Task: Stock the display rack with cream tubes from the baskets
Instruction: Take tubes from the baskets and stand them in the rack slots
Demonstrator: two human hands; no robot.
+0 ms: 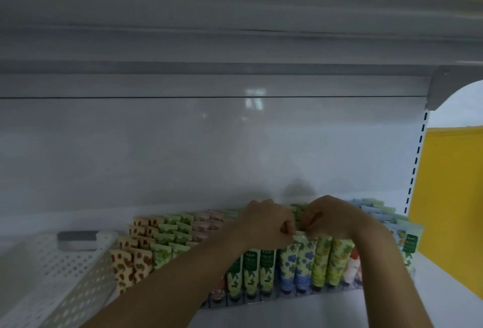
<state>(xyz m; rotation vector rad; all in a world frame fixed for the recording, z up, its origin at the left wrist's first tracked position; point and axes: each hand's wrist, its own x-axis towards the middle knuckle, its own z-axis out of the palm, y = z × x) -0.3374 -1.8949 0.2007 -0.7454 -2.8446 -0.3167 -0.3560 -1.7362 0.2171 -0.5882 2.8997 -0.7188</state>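
We seat a blue-flowered cream tube (304, 253) in the display rack (274, 299) — left hand (264, 223), right hand (337, 218) pinching its crimp; next, probably push it level.

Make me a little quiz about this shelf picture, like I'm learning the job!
1. True or false: the white basket sits left of the display rack.
2. Which tubes stand just below where the left hand and right hand meet? A: red-spotted ones. B: blue-flowered tubes. C: pink ones.
3. Fill in: the panel at the right edge is coloured ____.

Key: 1 true; 2 B; 3 yellow.
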